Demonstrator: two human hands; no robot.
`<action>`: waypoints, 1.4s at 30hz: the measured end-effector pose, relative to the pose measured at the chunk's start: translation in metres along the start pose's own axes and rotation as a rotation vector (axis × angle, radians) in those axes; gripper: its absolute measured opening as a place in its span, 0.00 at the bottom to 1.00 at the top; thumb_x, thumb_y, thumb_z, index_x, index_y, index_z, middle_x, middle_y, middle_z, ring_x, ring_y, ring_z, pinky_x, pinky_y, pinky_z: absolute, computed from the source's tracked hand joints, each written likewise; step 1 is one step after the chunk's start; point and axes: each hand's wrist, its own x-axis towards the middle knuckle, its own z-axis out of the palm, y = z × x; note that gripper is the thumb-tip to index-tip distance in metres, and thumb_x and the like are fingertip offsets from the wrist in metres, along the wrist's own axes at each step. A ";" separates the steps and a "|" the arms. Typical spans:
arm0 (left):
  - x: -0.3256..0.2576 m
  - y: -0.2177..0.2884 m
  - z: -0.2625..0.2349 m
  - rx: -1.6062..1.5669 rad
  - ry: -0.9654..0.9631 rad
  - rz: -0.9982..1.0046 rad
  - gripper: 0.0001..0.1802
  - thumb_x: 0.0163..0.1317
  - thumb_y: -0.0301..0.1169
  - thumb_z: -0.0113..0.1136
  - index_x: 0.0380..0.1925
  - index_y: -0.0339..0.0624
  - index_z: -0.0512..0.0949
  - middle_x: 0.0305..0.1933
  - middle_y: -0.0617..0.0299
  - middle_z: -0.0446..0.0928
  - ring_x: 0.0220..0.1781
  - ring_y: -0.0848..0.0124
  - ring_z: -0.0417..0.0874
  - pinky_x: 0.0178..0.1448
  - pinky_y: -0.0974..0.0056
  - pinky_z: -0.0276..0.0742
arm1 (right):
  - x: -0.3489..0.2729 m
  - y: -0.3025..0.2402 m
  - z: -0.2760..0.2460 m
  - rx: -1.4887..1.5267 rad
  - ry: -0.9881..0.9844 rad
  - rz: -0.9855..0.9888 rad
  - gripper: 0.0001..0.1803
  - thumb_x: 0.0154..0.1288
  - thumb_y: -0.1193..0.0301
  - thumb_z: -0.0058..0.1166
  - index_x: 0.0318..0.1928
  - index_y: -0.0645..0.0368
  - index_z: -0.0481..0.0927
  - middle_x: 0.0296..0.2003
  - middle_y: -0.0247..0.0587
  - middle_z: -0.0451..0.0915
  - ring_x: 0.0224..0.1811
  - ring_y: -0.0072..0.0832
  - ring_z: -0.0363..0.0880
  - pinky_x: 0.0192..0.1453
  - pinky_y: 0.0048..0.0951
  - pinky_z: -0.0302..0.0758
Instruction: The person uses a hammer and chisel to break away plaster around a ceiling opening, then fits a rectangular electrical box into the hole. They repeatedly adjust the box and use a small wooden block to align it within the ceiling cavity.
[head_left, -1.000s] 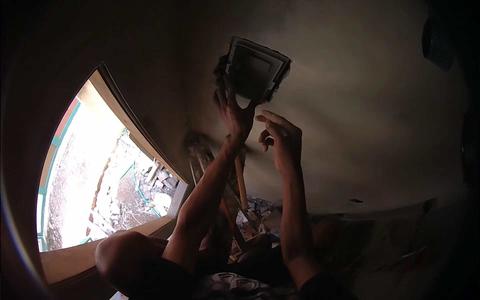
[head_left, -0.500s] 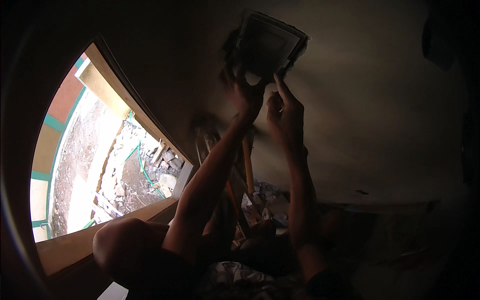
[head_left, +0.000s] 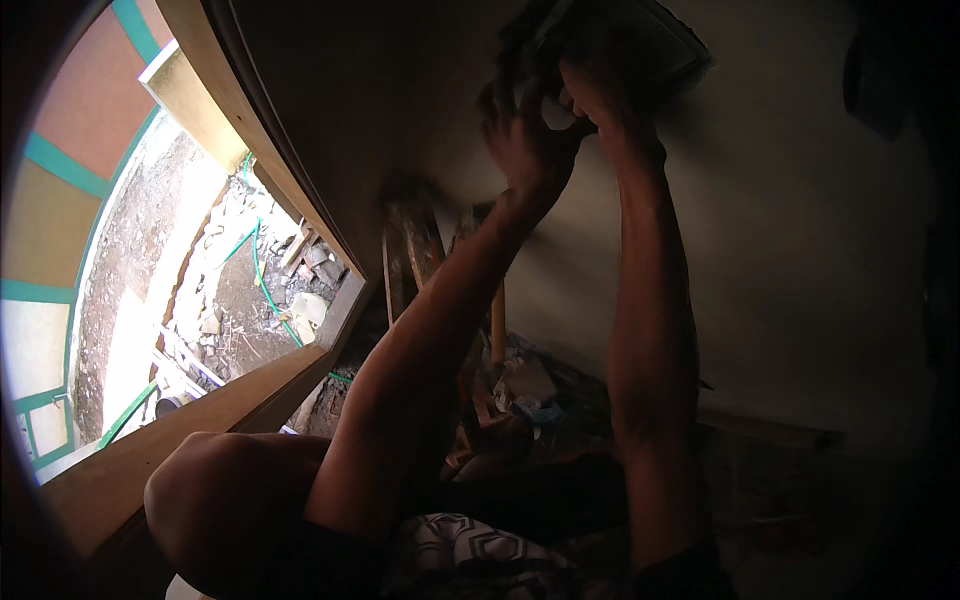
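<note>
A dark, square, frame-like box [head_left: 672, 48] is set in the pale wall at the top of the view, its left part lost in shadow. My left hand [head_left: 530, 150] is raised just below its lower left side, fingers spread and thumb stretched toward the other hand. Over the lower edge of the box, my right hand [head_left: 603, 105] has its fingers curled in. Whatever its fingertips may hold is hidden in the dark. Both forearms reach up from the lower edge.
At the left, a wooden window frame [head_left: 215, 385] opens onto bright ground with rubble [head_left: 318, 268] and a green hose [head_left: 262, 275]. Below my arms, in the dim room, are wooden pieces [head_left: 497, 325] and scattered debris [head_left: 525, 385]. My bent knee [head_left: 215, 490] is beside the sill.
The box now appears higher and further right in view. My right hand, earlier pointing a finger at its lower edge, has moved up with fingers curled. The left hand remains below the box.
</note>
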 end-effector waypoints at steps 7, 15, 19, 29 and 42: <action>-0.003 0.012 0.007 -0.053 -0.015 0.012 0.42 0.41 0.37 0.80 0.61 0.49 0.76 0.72 0.50 0.65 0.66 0.43 0.67 0.61 0.43 0.73 | 0.015 -0.012 -0.054 0.630 -0.453 0.288 0.17 0.68 0.64 0.56 0.38 0.71 0.80 0.21 0.49 0.83 0.20 0.40 0.84 0.38 0.43 0.83; 0.038 0.050 -0.055 -0.466 0.269 -0.051 0.11 0.64 0.22 0.63 0.47 0.34 0.81 0.46 0.52 0.83 0.45 0.64 0.87 0.48 0.61 0.82 | 0.012 -0.011 -0.041 0.710 -0.469 0.258 0.14 0.69 0.66 0.55 0.47 0.63 0.81 0.28 0.50 0.85 0.28 0.40 0.86 0.30 0.42 0.82; 0.073 0.103 -0.068 -0.513 -0.282 -0.052 0.10 0.64 0.29 0.60 0.41 0.37 0.84 0.35 0.54 0.86 0.40 0.66 0.88 0.44 0.65 0.82 | -0.008 0.003 -0.047 0.748 -0.364 0.159 0.14 0.69 0.66 0.54 0.48 0.63 0.80 0.27 0.49 0.85 0.26 0.39 0.86 0.29 0.41 0.82; 0.112 0.110 -0.032 -0.329 -0.595 0.104 0.09 0.61 0.30 0.61 0.38 0.37 0.85 0.31 0.53 0.85 0.36 0.67 0.86 0.40 0.64 0.81 | -0.177 0.070 -0.119 0.746 -0.670 0.203 0.15 0.70 0.66 0.52 0.50 0.63 0.77 0.24 0.47 0.83 0.23 0.37 0.84 0.27 0.40 0.81; 0.114 0.106 -0.025 -0.151 -0.555 0.157 0.09 0.56 0.30 0.63 0.34 0.37 0.85 0.27 0.53 0.84 0.30 0.69 0.85 0.35 0.62 0.79 | -0.213 0.073 -0.112 0.810 -0.795 0.250 0.17 0.72 0.66 0.49 0.54 0.63 0.74 0.21 0.43 0.81 0.18 0.34 0.81 0.25 0.38 0.79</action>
